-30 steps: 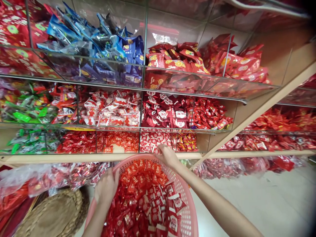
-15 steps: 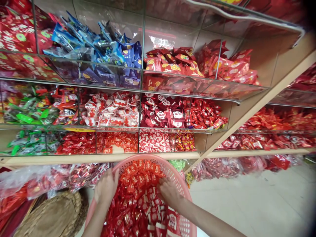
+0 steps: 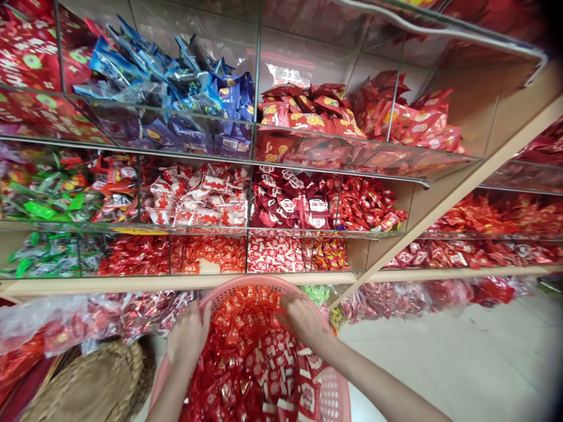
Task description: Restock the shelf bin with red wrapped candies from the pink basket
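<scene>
A pink plastic basket (image 3: pixel 336 390) with a perforated wall is full of wrapped candies. My left hand (image 3: pixel 188 335) grips its left rim, with the thumb on the inner side. Over the right part of the basket, my right hand (image 3: pixel 304 319) is curled with its fingers downward, close to the orange-red candies (image 3: pixel 240 316). Whether a candy is in those fingers is hidden. Below them lie red-and-white candies (image 3: pixel 272 366), and dark red shiny ones (image 3: pixel 224 387) fill the left side. A larger red packet (image 3: pixel 308 394) rests by the right wall.
Ahead stands a wooden shelf (image 3: pixel 396 249) with clear dividers, its bins holding red, blue and green packets. Bagged sweets (image 3: pixel 396 299) lie beneath it. A woven basket (image 3: pixel 83 387) is at the lower left, and pale floor tiles (image 3: pixel 461 363) extend on the right.
My right hand has moved up and slightly right, away from the red-and-white candies toward the far rim. My left hand remains on the basket rim.
</scene>
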Demonstrator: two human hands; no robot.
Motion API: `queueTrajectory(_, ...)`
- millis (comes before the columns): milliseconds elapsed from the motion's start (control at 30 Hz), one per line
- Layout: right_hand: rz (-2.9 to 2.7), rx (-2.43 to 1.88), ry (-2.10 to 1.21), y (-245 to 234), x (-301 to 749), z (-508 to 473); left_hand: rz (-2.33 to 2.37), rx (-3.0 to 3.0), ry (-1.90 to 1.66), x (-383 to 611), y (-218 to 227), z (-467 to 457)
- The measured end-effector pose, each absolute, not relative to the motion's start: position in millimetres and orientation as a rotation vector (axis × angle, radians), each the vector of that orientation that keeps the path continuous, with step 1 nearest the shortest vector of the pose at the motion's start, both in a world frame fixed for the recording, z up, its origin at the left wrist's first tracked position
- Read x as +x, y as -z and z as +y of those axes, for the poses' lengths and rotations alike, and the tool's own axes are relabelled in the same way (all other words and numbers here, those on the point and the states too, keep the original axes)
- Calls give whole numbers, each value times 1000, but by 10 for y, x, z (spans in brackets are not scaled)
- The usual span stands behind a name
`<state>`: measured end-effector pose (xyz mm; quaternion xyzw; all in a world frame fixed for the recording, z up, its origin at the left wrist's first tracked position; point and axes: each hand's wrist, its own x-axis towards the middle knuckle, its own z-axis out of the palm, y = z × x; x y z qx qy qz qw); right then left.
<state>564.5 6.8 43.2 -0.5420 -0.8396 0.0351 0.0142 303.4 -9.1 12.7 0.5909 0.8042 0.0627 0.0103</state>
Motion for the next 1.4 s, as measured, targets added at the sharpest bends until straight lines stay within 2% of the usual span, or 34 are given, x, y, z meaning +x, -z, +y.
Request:
queueTrajectory(167, -2475, -1804, -66, -703, 5691, 700, 2514, 1838, -199, 3044, -149, -100)
queueTrajectory(400, -2722, -1785, 1, -650, 5921, 1258, 2519, 1821, -203, 3043, -147, -103)
queueTrajectory(967, -2687, -1797, 88, -754, 5981, 1275, 2503, 1829, -191, 3040, -148, -84)
queueTrajectory(1133, -2623, -1521, -54, -901, 5953, 891, 2508, 1825, -173, 3037, -153, -87)
queueTrajectory(1233, -2777, -1202, -211, -760, 5842, 467, 2509, 1834, -177, 3037, -152, -95)
queueTrajectory(1400, -3138, -842, 3, -291, 5703, -92, 2505, 1847, -193, 3038, -140, -98)
